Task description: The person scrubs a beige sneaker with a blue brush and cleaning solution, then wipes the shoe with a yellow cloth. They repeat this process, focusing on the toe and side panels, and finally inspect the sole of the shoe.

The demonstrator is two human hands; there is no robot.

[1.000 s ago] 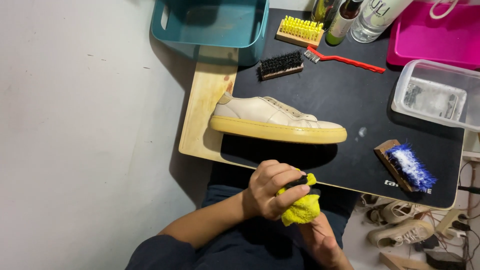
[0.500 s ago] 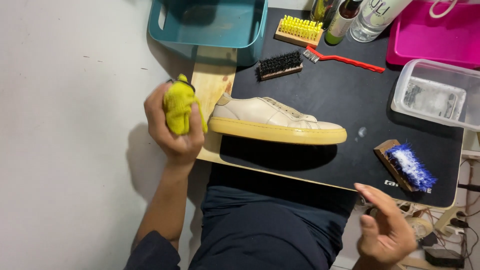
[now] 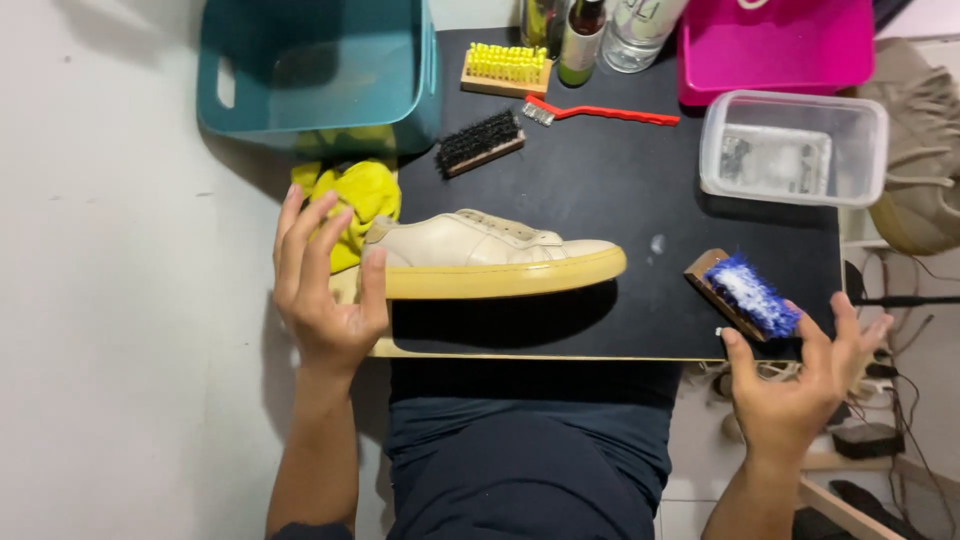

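Note:
A cream sneaker (image 3: 480, 250) with a yellow sole lies on its side on the black mat (image 3: 620, 190). A crumpled yellow cloth (image 3: 360, 195) rests at the mat's left end, beside the shoe's heel. My left hand (image 3: 325, 285) is open, fingers spread, just in front of the cloth and touching the heel with the thumb side. My right hand (image 3: 800, 375) is open at the mat's right front corner, fingers spread right below a wooden brush with blue and white bristles (image 3: 745, 295). Neither hand holds anything.
A teal bin (image 3: 320, 70) stands at the back left. A black brush (image 3: 480, 142), a yellow-bristled brush (image 3: 505, 68), a red thin brush (image 3: 600, 112), bottles (image 3: 585, 30), a pink tray (image 3: 775, 45) and a clear plastic tub (image 3: 795, 148) sit behind the shoe. More shoes lie at right.
My left hand let go of the yellow cloth, which now lies by the shoe's heel, and has opened. My right hand rose from my lap toward the blue brush.

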